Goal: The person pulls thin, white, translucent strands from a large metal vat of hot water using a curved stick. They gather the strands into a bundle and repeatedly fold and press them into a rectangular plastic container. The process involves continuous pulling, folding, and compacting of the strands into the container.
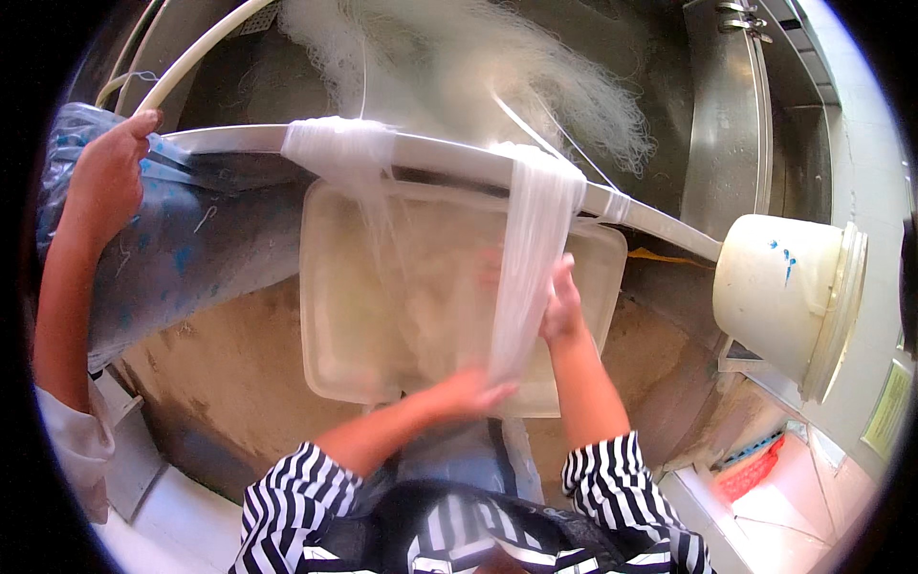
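Observation:
A bundle of thin white noodle-like strands [535, 220] hangs over the metal vat's rim [440, 153] in front of me. At its lower end is my left hand [473, 390], smeared by motion, so its grip does not show. My right hand [562, 304] is at the bundle's right side, thumb stretched up and apart. Its other fingers pass partly behind the strands and look extended. A second white bundle [339, 143] drapes over the rim further left. Beneath both bundles is a cream plastic tub [320, 354].
More loose strands [593, 96] lie in the vat beyond the rim. Another person's hand [110, 177] grips a cream hose [206, 43] at left, near blue-marked plastic sheeting [191, 258]. A white bucket [779, 287] lies tilted at the rim's right end. A red item [751, 474] is at lower right.

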A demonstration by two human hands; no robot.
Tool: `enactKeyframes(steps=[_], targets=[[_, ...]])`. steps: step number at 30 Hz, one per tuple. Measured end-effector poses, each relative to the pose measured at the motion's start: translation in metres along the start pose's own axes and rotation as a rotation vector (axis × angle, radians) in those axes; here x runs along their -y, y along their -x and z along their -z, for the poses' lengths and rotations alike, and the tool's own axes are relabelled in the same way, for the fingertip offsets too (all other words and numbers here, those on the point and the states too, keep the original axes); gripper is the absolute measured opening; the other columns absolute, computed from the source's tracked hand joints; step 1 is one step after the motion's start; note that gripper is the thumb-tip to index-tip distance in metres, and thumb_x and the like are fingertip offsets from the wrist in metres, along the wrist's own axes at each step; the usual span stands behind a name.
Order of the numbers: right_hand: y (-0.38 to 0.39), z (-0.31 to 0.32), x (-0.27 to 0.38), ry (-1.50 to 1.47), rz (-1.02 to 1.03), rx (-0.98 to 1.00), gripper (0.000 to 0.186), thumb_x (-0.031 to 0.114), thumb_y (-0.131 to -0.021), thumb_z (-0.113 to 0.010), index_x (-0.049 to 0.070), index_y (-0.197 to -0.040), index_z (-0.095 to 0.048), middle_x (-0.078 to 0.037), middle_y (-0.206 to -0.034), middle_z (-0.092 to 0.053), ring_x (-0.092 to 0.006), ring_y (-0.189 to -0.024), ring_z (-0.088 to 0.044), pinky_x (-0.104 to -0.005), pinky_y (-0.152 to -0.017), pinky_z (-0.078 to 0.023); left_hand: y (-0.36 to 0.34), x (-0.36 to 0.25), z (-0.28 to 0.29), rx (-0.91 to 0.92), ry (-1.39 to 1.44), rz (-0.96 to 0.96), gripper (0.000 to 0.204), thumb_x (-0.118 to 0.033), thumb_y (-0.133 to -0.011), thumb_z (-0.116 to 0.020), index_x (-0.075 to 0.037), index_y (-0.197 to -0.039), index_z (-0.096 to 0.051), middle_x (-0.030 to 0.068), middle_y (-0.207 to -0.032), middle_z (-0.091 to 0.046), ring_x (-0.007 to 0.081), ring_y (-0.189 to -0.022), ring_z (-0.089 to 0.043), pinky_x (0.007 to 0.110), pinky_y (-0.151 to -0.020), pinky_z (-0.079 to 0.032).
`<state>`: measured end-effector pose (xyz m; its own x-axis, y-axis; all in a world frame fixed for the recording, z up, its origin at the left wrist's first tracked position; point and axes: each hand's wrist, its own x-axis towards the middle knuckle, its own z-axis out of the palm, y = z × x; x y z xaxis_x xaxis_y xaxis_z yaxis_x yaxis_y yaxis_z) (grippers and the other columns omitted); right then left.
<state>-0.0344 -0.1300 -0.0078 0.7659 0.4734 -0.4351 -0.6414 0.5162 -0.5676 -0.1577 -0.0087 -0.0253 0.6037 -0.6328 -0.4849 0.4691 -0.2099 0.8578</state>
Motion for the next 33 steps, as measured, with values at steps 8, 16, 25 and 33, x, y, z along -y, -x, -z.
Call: enactKeyframes(steps=[8, 16, 25, 33], targets=[[0.074, -0.025, -0.064, 0.756, -0.354, -0.177, 0.031, 0.033, -0.082, -0.049, 0.006, -0.096, -0.054, 0.0, -0.063, -0.05, -0.0092, -0.056, -0.047, -0.0247, -0.052, -0.038, -0.026, 0.028, 0.049, -0.633, 0.548, -0.277, 0.036, -0.023, -0.085, -0.038, -0.002, -0.114, -0.04, 0.0139, -0.108, -0.049, 0.021, -0.102, -0.045, 0.032, -0.089, -0.033], [0.067, 0.093, -0.051, 0.778, -0.244, -0.29, 0.058, 0.046, -0.081, -0.035, 0.003, -0.12, -0.035, -0.014, -0.118, -0.041, -0.0238, -0.11, -0.039, -0.0368, -0.091, -0.032, -0.07, -0.08, 0.054, -0.129, 0.25, 0.026, 0.032, -0.03, -0.082, -0.047, -0.003, -0.099, -0.053, 0.0072, -0.08, -0.058, 0.0195, -0.075, -0.056, 0.031, -0.067, -0.044], [0.016, -0.003, 0.024, 0.413, -0.132, -0.083, 0.026, 0.029, -0.083, -0.048, 0.003, -0.083, -0.051, 0.001, -0.052, -0.041, -0.0077, -0.043, -0.038, -0.0217, -0.04, -0.03, -0.021, 0.025, -0.013, -0.496, 0.219, 0.152, 0.04, -0.03, -0.084, -0.041, 0.0, -0.109, -0.045, 0.0162, -0.108, -0.048, 0.0247, -0.102, -0.044, 0.035, -0.088, -0.033], [0.122, 0.112, -0.098, 1.285, -0.493, -0.276, 0.029, 0.029, -0.081, -0.05, 0.005, -0.097, -0.053, -0.005, -0.079, -0.056, -0.016, -0.076, -0.054, -0.0282, -0.069, -0.043, -0.094, -0.085, 0.053, -0.166, 0.805, -0.063, 0.03, -0.031, -0.082, -0.048, -0.002, -0.086, -0.053, 0.0043, -0.071, -0.055, 0.0139, -0.066, -0.051, 0.029, -0.061, -0.042]])
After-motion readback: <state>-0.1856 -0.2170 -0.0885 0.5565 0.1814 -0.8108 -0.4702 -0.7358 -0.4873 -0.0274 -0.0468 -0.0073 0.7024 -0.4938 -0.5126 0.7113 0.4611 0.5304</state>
